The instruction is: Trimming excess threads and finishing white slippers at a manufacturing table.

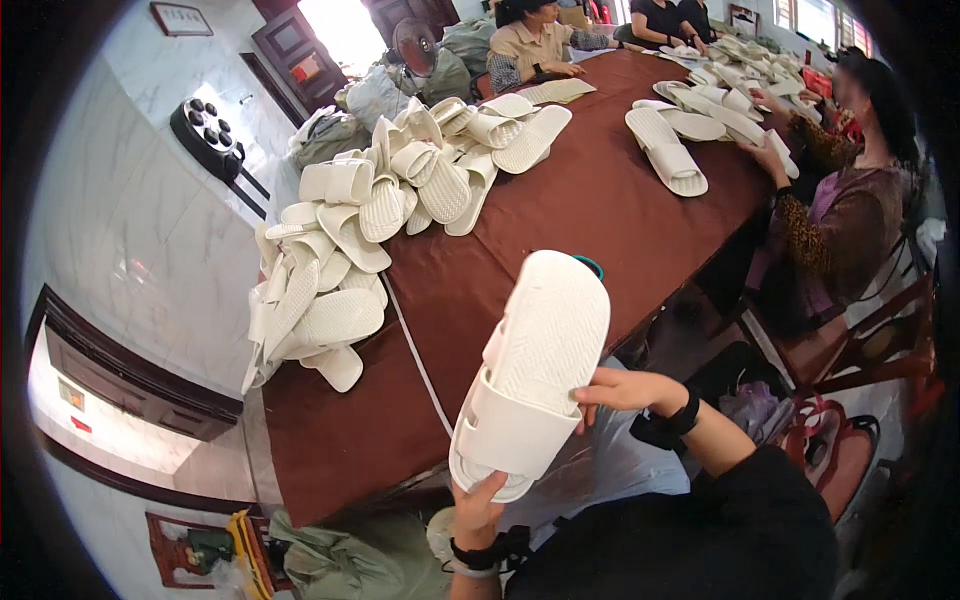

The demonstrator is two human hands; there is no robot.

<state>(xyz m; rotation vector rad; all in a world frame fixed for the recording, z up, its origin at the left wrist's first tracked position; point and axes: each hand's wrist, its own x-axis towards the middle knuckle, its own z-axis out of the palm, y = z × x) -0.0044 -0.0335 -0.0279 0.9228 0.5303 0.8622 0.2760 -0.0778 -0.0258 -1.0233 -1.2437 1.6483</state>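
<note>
A cream slide slipper is held up over the near edge of the table, its ridged footbed facing me and its toe end pointing down. My left hand is closed on the toe end, the thumb lying on top. On the slipper's right side, my right hand grips the edge near the broad strap, its fingers partly hidden behind. Another pale edge shows behind the slipper's left side; I cannot tell whether it is a second slipper. Dark bands circle both of my wrists.
A brown-covered table stretches away, with a heap of cream slippers along its left side. More slippers lie at the far right, where a person handles some. Other people sit at the far end. A teal ring lies behind my slipper.
</note>
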